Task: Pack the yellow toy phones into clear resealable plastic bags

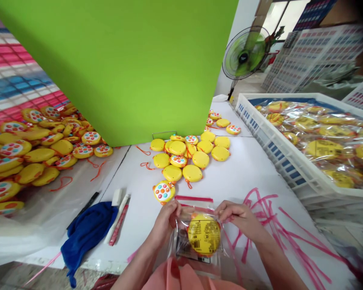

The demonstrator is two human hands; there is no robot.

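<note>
I see a crumpled blue cloth [91, 225] on the left, then the left hand [168, 214] pinching an upper corner of a clear plastic bag [182, 241]. A round yellow plastic toy [204, 234] lies inside, the right hand [238, 216] pinches the opposite corner, and thin pink strips [267, 220] lie near a white plastic crate [285, 150].

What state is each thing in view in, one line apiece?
Clear bag, holding a yellow toy; seal unclear
Left hand, closed on bag's upper left edge
Right hand, closed on bag's upper right edge
Unbagged toys, loosely clustered
White crate, holding bagged toys
Blue cloth, crumpled
Pink strips, scattered
Fan, upright; spinning unclear
</note>
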